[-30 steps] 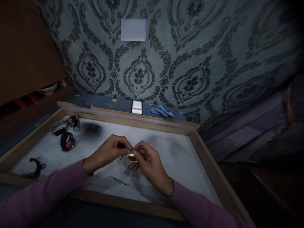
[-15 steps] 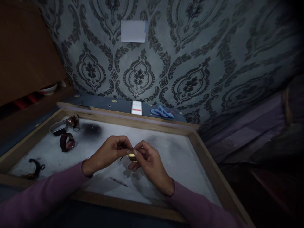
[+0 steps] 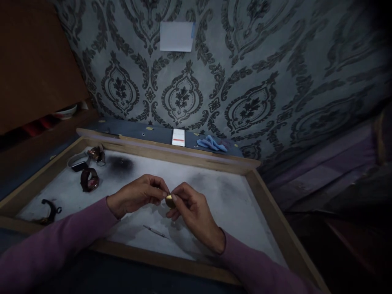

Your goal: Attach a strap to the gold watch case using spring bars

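A small, round, gold-coloured watch case [image 3: 170,201] is held over the white-bottomed tray [image 3: 223,212]. My right hand [image 3: 196,212] is closed on the case, thumb on its near face and fingers behind. My left hand [image 3: 141,194] pinches at the case's upper left edge; what sits between those fingertips is too small to make out. Below both hands a thin metal tool [image 3: 155,232], pointed at its ends, lies on the tray floor.
Several watches stand at the tray's far left, among them a dark-strapped watch [image 3: 89,180]. A black curved strap [image 3: 50,210] lies near the left front corner. Behind the raised wooden rim [image 3: 190,154] are a phone [image 3: 178,137] and a blue cloth [image 3: 212,143].
The view has shifted slightly. My left fingers have curled in a little at the case's edge, and the dark thin piece seen below them is now hidden. The gold case has tilted slightly.
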Motion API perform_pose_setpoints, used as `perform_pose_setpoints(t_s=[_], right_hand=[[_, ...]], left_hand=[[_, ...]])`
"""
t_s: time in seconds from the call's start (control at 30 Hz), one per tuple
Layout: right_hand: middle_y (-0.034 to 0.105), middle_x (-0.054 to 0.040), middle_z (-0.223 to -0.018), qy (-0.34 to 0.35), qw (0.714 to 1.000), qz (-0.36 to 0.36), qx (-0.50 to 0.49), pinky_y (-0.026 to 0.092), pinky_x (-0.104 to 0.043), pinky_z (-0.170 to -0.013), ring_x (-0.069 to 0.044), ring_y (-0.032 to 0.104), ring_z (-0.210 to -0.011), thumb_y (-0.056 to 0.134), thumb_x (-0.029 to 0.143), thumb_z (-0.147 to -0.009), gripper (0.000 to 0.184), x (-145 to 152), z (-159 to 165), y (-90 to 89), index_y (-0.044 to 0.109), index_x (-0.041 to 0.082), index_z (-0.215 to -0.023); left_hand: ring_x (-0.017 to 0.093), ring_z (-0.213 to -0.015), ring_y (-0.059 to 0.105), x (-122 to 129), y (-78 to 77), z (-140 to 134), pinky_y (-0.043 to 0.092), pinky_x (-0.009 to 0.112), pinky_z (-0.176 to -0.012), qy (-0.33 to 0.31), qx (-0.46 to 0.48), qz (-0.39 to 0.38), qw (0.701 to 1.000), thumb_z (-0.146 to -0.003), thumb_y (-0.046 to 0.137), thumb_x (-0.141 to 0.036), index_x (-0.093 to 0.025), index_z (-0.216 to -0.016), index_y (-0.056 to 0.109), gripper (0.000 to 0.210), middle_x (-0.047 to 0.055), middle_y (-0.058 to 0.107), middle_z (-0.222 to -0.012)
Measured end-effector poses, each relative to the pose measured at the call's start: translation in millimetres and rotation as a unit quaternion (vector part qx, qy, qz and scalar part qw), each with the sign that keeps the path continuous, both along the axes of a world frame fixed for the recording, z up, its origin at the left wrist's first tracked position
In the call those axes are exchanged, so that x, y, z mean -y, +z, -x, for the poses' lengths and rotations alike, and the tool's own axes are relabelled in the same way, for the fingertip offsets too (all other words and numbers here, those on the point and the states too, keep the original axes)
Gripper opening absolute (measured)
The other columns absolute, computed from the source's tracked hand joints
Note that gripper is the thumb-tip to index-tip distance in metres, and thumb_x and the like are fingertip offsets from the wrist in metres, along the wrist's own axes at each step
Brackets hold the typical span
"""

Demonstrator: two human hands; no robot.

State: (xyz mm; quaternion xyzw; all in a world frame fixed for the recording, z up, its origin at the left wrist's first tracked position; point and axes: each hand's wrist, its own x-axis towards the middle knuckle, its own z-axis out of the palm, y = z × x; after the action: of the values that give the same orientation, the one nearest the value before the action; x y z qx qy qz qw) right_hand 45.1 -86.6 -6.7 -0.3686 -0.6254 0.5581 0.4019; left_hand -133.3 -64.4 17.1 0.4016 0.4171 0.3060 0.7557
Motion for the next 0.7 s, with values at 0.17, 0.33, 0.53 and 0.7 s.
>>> perform_pose_setpoints(t_s=[0.17, 0.33, 0.53, 0.7], right_hand=[[0.06, 0.0018, -0.066, 0.006, 0.999, -0.038, 0.015, 0.051, -0.018, -0.044, -0.012, 0.068, -0.052, 0.054, 0.038, -0.091, 0.021, 1.1, -1.8, 0.6, 0.052, 0.018, -0.082], [0.063, 0.0001, -0.069, 0.012, 0.999, -0.04, 0.017, 0.052, -0.018, -0.046, -0.012, 0.068, -0.053, 0.054, 0.037, -0.092, 0.021, 2.4, -2.6, 2.9, 0.053, 0.018, -0.083], [0.063, 0.0015, -0.065, 0.009, 1.0, -0.005, -0.002, 0.051, -0.018, -0.044, -0.011, 0.066, -0.049, 0.056, 0.04, -0.09, 0.023, 0.8, -0.9, 2.9, 0.052, 0.018, -0.083], [0.062, 0.003, -0.066, 0.007, 0.999, 0.023, -0.022, 0.052, -0.019, -0.043, -0.01, 0.064, -0.046, 0.058, 0.04, -0.089, 0.023, -1.5, -0.3, -0.4, 0.052, 0.019, -0.082]], left_hand=[[0.006, -0.048, 0.047, 0.2, 1.6, 2.0, 0.036, 0.02, -0.049, -0.018, 0.008, 0.006, 1.0, -0.059, 0.075, -0.018, -0.012, -0.067, 0.065, 0.015, -0.004, 0.057, -0.057], [0.006, -0.046, 0.05, 0.0, 1.7, 3.4, 0.035, 0.018, -0.045, -0.023, -0.008, 0.012, 1.0, -0.061, 0.076, -0.017, -0.013, -0.068, 0.064, 0.015, -0.004, 0.059, -0.056], [0.007, -0.046, 0.053, -0.1, 0.4, 4.3, 0.038, 0.017, -0.045, -0.022, -0.035, -0.024, 0.999, -0.062, 0.075, -0.019, -0.013, -0.07, 0.066, 0.014, -0.002, 0.062, -0.055], [0.006, -0.045, 0.053, 0.3, 0.4, 0.5, 0.039, 0.018, -0.046, -0.007, -0.058, -0.079, 0.995, -0.061, 0.075, -0.018, -0.013, -0.067, 0.066, 0.012, -0.002, 0.063, -0.055]])
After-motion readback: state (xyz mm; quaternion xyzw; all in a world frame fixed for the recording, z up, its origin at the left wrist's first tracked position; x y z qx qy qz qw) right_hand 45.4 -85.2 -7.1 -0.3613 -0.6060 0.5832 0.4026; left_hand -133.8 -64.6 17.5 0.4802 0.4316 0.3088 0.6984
